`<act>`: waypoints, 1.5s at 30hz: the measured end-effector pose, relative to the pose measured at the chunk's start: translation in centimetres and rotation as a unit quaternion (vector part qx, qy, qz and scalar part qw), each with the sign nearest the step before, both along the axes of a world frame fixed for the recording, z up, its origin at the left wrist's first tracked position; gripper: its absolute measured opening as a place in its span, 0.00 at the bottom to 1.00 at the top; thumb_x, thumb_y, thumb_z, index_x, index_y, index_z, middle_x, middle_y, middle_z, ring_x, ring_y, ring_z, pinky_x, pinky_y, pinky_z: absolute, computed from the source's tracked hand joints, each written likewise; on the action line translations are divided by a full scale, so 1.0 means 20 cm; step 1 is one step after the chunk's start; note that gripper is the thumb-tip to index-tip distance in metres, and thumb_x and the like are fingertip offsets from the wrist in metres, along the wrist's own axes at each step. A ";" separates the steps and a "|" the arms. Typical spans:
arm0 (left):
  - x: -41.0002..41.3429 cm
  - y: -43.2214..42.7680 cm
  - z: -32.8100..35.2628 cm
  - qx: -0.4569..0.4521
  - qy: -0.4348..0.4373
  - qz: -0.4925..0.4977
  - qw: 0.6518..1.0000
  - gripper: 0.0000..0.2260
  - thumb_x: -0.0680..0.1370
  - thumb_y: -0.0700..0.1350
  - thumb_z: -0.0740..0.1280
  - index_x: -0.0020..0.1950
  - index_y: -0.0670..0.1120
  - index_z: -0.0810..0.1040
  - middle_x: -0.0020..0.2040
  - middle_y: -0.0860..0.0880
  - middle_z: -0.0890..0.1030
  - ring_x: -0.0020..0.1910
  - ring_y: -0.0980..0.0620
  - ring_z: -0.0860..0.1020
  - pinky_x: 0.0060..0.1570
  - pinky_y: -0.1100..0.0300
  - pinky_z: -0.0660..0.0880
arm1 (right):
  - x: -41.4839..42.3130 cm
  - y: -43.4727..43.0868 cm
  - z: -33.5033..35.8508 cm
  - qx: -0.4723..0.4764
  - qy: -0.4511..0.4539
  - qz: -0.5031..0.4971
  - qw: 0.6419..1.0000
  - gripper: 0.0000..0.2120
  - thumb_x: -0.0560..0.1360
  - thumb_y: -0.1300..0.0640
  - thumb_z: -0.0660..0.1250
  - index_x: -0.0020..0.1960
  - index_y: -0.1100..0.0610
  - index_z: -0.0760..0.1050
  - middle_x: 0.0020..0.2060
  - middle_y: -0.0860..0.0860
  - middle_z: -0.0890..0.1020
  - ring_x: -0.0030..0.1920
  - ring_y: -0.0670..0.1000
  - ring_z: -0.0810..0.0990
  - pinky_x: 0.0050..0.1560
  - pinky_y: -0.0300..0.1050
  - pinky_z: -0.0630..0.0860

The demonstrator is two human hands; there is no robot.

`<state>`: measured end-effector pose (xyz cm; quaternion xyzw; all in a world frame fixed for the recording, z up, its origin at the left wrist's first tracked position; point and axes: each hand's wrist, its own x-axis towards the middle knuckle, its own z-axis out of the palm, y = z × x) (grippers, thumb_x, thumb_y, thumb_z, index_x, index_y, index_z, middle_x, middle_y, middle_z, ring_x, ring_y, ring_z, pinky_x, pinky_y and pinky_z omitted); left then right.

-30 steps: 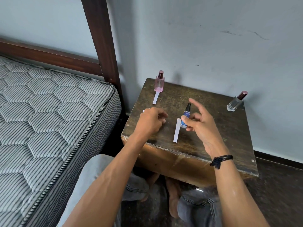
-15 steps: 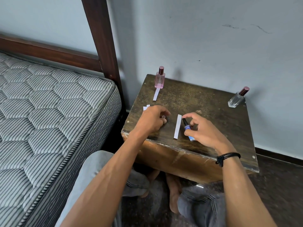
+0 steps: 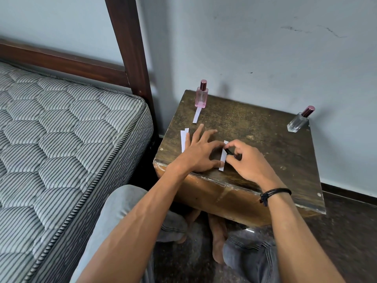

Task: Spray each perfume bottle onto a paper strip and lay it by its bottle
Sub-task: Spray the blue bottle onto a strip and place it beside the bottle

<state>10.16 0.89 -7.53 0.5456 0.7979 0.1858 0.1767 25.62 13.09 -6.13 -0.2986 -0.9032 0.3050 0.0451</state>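
On the wooden bedside table (image 3: 255, 123), my right hand (image 3: 246, 160) grips a small dark blue perfume bottle (image 3: 228, 151), its black tip pointing at a white paper strip (image 3: 222, 159). My left hand (image 3: 201, 150) lies flat with spread fingers, its thumb and forefinger touching that strip. A pink bottle (image 3: 201, 94) stands at the back left with a strip (image 3: 196, 115) lying in front of it. A clear bottle (image 3: 299, 119) stands at the back right corner with no strip beside it.
Spare paper strips (image 3: 183, 139) lie at the table's left edge beside my left hand. A striped mattress (image 3: 61, 129) and a dark bedpost (image 3: 130, 43) are to the left. The wall runs behind the table. My knees and feet are below its front edge.
My left hand has opened from a loose fist and spread flat onto the table at the strip. My right hand has brought the small bottle down low beside the strip.
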 end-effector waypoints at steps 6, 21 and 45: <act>0.01 0.00 0.00 -0.017 -0.005 0.005 1.000 0.28 0.74 0.61 0.71 0.72 0.64 0.69 0.81 0.53 0.53 0.80 0.46 0.36 0.74 0.33 0.38 | 0.02 -0.04 -0.07 0.094 0.042 -0.021 0.994 0.10 0.77 0.47 0.68 0.58 0.41 0.76 0.27 0.44 0.73 0.29 0.49 0.73 0.32 0.46 0.70; 0.01 0.00 0.03 -0.024 -0.032 0.018 0.999 0.29 0.73 0.59 0.73 0.72 0.63 0.69 0.81 0.53 0.53 0.80 0.46 0.36 0.74 0.35 0.35 | 0.01 -0.06 -0.14 0.183 0.075 -0.039 0.979 0.11 0.77 0.44 0.68 0.58 0.42 0.79 0.23 0.40 0.68 0.28 0.51 0.72 0.32 0.43 0.66; 0.01 0.00 0.03 -0.028 -0.034 0.018 0.999 0.29 0.72 0.59 0.73 0.72 0.63 0.69 0.80 0.52 0.54 0.80 0.45 0.36 0.74 0.34 0.36 | -0.01 -0.06 -0.14 0.197 0.059 -0.042 0.978 0.08 0.78 0.45 0.69 0.57 0.44 0.79 0.24 0.41 0.68 0.28 0.53 0.73 0.31 0.44 0.65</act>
